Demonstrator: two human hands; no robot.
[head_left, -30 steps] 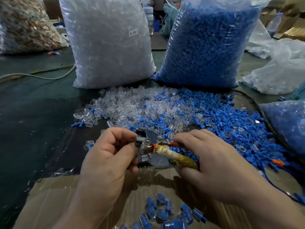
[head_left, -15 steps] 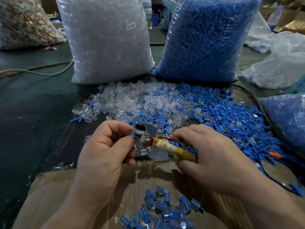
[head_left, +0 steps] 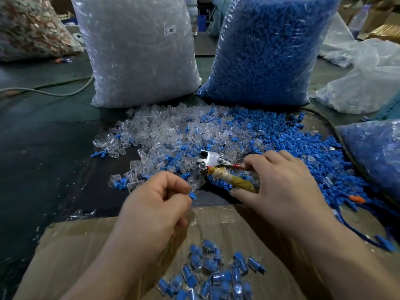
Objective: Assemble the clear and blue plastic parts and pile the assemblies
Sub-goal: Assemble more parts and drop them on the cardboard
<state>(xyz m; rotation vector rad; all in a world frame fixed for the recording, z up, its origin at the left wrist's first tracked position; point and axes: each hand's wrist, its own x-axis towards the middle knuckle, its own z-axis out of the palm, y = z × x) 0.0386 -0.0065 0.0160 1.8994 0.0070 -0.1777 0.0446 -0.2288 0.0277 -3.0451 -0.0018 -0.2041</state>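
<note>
A person's left hand [head_left: 155,202] is pinching a small part [head_left: 192,195] btwn thumb and curled fingers. Only its blue tip is showing past the fingertips, and the rest is hidden, so whether a clear half is on it can't be told. The hand is hovering above the far edge of a cardboard sheet [head_left: 82,245], just left of a metal tool [head_left: 207,162]. The right hand [head_left: 281,187] is gripping that tool by its tape-wrapped handle [head_left: 231,180], fingers curling over the top and thumb tucking under, w/ the tool's head sitting among loose pieces on the dark work surface [head_left: 43,144].

In the fgd, a pile of assemblies [head_left: 212,273], blue inserts inside clear shells, is lying on the cardboard btwn the 2 forearms. Beyond the hands, loose clear parts [head_left: 168,131] are spreading across ctr-left and loose blue parts [head_left: 303,152] across ctr-right, the 2 sorts mixing where they meet.

Behind them 2 big plastic bags are standing side by side: a clear-parts bag [head_left: 138,57] carrying a label [head_left: 170,30] reading SJ-017, and a blue-parts bag [head_left: 270,50]. A 3rd bag [head_left: 376,156], also holding blue pieces, is lying at far right, w/ an orange piece [head_left: 357,199] sitting near it. A pale cable [head_left: 54,93] is trailing across the surface at left.
</note>
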